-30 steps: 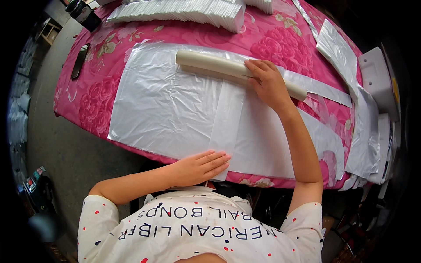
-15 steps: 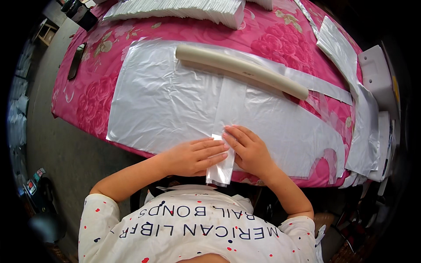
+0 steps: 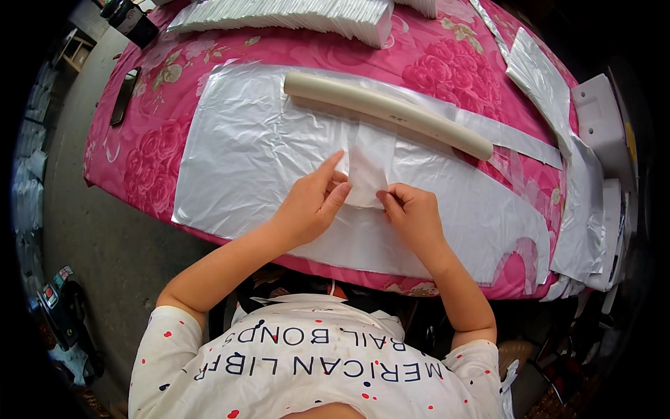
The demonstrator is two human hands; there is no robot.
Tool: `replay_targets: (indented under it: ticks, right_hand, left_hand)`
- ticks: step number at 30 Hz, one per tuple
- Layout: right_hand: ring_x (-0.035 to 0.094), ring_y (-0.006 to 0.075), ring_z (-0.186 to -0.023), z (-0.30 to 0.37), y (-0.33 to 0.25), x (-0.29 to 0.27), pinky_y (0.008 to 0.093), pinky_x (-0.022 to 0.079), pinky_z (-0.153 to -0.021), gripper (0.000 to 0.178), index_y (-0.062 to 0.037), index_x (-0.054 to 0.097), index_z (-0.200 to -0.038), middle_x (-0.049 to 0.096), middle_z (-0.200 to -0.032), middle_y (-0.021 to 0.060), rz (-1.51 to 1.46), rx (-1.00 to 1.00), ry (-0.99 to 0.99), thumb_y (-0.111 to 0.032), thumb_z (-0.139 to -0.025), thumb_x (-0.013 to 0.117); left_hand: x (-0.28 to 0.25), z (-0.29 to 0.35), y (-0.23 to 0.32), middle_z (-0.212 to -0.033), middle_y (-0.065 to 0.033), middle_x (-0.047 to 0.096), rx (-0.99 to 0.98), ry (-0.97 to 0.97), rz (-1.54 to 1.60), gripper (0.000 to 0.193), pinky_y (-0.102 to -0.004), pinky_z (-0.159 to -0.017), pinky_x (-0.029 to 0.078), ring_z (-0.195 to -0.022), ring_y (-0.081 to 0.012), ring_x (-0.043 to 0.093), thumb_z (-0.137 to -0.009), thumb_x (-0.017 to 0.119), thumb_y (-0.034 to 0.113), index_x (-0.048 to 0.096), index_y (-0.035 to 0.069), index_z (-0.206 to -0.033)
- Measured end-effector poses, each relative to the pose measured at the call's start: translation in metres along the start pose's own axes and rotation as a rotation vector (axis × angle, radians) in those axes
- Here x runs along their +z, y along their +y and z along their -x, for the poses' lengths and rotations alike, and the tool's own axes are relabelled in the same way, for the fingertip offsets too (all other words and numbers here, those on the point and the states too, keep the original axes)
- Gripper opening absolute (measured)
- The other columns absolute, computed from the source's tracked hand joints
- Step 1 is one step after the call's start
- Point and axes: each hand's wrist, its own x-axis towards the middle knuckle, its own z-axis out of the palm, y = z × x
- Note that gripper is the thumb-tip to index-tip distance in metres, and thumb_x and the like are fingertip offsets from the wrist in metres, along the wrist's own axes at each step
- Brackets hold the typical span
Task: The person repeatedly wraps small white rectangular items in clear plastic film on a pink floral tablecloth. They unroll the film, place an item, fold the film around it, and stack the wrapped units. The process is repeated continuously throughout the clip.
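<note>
A small, folded, translucent plastic piece (image 3: pixel 366 178) lies over the silvery-white plastic sheets (image 3: pixel 244 150) spread on the table. My right hand (image 3: pixel 413 213) is closed, thumb and forefinger pinching the piece's lower right corner. To its left is my left hand (image 3: pixel 310 202), open, forefinger stretched forward and thumb apart, with fingertips close to the piece's left edge. Whether those fingertips touch it I cannot tell. Beyond both hands a long beige tube (image 3: pixel 387 112) rests slantwise across the far part of the sheets.
A pink flowered cloth (image 3: pixel 157 164) covers the table. At the far edge sits a long stack of folded white plastic (image 3: pixel 286 19). A phone (image 3: pixel 124 96) and a dark jar (image 3: pixel 129 22) are at the left. More silvery plastic (image 3: pixel 583 202) hangs beside a white box (image 3: pixel 601 115) at the right.
Both hands have moved forward from the table's near edge. The narrow folded strip under them there is gone from that spot; a wider translucent piece now shows between the hands, right hand pinching it.
</note>
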Motion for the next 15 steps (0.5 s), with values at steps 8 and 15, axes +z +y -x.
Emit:
replay_targets:
  ticks: [8,15]
  right_hand:
    - [0.059,0.0139,-0.052,-0.02,-0.003,-0.009,0.0271,0.044,-0.051,0.02,0.0037,0.063,-0.082,0.062,-0.063,0.0089,-0.167,0.227,-0.11,-0.016,-0.081,0.062]
    - [0.056,0.0232,-0.1,0.0,0.006,0.005,0.0354,0.044,-0.084,0.046,-0.0028,0.056,-0.113,0.059,-0.108,0.0147,0.363,-0.304,0.3,-0.015,-0.071,0.071]
  left_hand:
    - [0.025,0.013,-0.013,-0.145,-0.0215,0.02,0.449,-0.175,-0.824,0.077,-0.0447,-0.109,0.017,-0.136,-0.0334,0.019,-0.083,0.055,0.037,0.023,-0.006,-0.138]
    - [0.027,0.012,-0.017,-0.145,-0.0198,0.023,0.396,-0.182,-0.883,0.076,-0.0434,-0.11,0.017,-0.136,-0.0315,0.019,-0.081,0.057,0.038,0.028,-0.004,-0.137]
